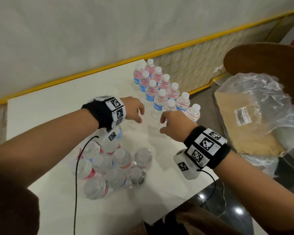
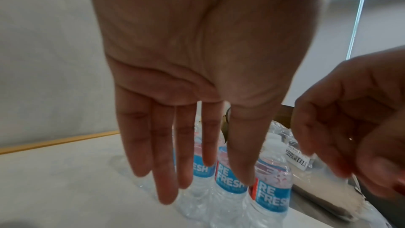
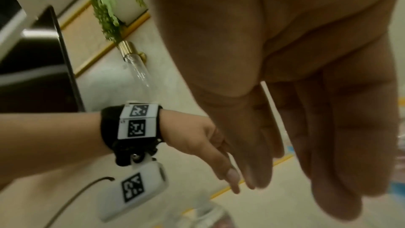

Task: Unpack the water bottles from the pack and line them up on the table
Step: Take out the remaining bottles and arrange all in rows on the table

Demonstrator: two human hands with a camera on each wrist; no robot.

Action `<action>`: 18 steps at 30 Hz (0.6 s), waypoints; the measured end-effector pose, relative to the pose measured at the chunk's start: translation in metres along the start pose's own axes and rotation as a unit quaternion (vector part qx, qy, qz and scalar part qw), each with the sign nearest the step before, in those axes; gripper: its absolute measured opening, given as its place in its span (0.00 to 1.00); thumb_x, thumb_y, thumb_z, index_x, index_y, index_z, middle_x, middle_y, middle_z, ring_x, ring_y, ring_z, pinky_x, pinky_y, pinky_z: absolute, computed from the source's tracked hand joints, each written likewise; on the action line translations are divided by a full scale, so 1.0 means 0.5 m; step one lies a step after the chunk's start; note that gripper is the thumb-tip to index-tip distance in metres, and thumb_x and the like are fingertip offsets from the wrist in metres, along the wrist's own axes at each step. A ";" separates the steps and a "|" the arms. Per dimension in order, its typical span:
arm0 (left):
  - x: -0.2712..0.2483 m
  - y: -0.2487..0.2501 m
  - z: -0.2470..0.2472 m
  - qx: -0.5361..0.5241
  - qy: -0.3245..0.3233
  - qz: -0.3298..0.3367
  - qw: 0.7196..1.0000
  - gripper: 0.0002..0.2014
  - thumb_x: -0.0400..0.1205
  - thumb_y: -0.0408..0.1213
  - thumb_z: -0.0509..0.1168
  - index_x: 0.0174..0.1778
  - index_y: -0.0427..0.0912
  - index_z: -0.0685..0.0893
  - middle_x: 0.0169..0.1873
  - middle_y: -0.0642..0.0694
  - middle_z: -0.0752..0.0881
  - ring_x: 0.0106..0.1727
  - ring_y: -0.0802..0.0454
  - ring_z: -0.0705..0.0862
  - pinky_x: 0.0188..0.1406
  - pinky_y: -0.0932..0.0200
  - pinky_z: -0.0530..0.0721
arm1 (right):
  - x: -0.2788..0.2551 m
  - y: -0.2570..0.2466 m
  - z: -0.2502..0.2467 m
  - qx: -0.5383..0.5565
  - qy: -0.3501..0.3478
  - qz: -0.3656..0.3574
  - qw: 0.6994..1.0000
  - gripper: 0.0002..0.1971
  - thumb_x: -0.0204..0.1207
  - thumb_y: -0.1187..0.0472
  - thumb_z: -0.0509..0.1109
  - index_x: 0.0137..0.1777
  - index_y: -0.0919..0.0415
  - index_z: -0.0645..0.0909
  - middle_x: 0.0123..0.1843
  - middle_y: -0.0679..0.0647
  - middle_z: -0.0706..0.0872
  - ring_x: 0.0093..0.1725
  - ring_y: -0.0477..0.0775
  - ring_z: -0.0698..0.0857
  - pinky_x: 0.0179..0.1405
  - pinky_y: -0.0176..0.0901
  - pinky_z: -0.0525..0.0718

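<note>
Both forearms reach out over the white table (image 1: 41,116), each wrist wrapped in a black band carrying white marker blocks. The left hand (image 1: 134,109) hangs palm-down with the wrist bent, its fingers (image 2: 166,162) long, nearly straight and slightly spread, pointing down toward the tabletop and holding nothing. The right hand (image 1: 172,123) sits just beside it, apart from it by a narrow gap, with its fingers loosely extended and drooping, thumb tucked toward the palm; it too is empty.

Taking the row of lined-up bottles (image 1: 159,85) as the landmark: these stand upright in two close files running from the table's far corner back toward the hands, white caps up, blue-and-red labels reading "REFRESH" in the left wrist view. Both hands hover at the near end of that row, the right hand directly in front of the last bottles, the left hand a little to the row's left. The pack (image 1: 112,167), still holding a cluster of upright bottles in clear wrap, stands nearer the person than the row, under the left forearm. To the right of the row, off the table, lies crumpled clear plastic (image 1: 261,102) over a brown cardboard sheet (image 1: 244,133).
</note>
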State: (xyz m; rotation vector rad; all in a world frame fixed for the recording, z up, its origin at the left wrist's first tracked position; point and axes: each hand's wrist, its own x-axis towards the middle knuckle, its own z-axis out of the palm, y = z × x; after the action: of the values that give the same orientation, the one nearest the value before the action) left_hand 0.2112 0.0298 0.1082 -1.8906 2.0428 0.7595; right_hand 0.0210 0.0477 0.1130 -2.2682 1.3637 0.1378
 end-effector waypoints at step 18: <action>-0.181 0.081 0.129 0.152 -0.039 0.120 0.980 0.23 0.71 0.64 0.69 0.31 0.45 0.83 0.28 0.51 0.83 0.35 0.49 0.83 0.36 0.59 0.79 | -0.031 -0.079 0.079 -0.067 -0.179 -0.114 0.975 0.29 0.68 0.49 0.78 0.68 0.54 0.76 0.53 0.53 0.85 0.53 0.54 0.82 0.47 0.39 0.73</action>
State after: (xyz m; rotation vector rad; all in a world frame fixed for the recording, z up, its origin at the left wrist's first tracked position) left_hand 0.1721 0.1416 0.1097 -1.4475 2.2145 0.5260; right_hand 0.0530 0.0932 0.0975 -2.3459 0.9279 0.5455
